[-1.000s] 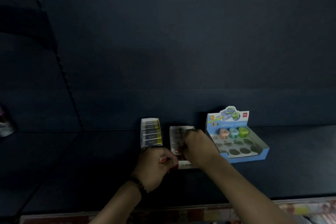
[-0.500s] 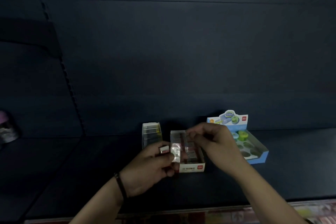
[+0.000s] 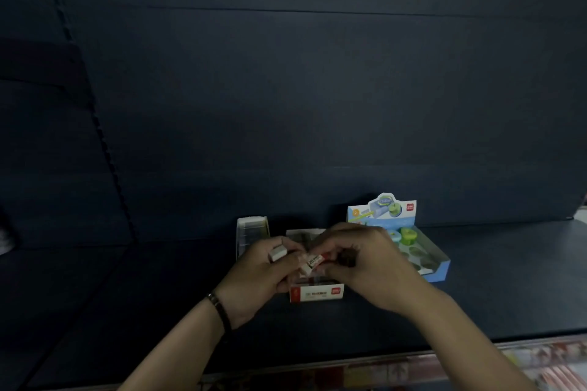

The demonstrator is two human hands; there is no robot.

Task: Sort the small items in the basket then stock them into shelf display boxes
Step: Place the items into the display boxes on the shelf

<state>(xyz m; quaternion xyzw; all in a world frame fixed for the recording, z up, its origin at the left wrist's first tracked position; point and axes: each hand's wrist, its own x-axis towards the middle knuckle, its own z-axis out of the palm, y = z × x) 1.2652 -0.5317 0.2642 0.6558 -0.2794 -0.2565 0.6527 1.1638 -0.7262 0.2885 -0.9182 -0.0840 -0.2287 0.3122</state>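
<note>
While left hand (image 3: 261,276) holds, right hand (image 3: 372,263) pinches eraser (image 3: 313,262).

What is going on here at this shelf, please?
A person is stocking small erasers on a dark shelf. The left hand holds a white eraser, and the right hand pinches a wrapped eraser just above the red and white display box. A narrow box stands to its left, a blue box holding a green sharpener to its right.

Dark blue back panel (image 3: 317,89) fills the top; slotted upright (image 3: 95,124) runs down the left; colourful blurred packets (image 3: 540,362) lower right.
</note>
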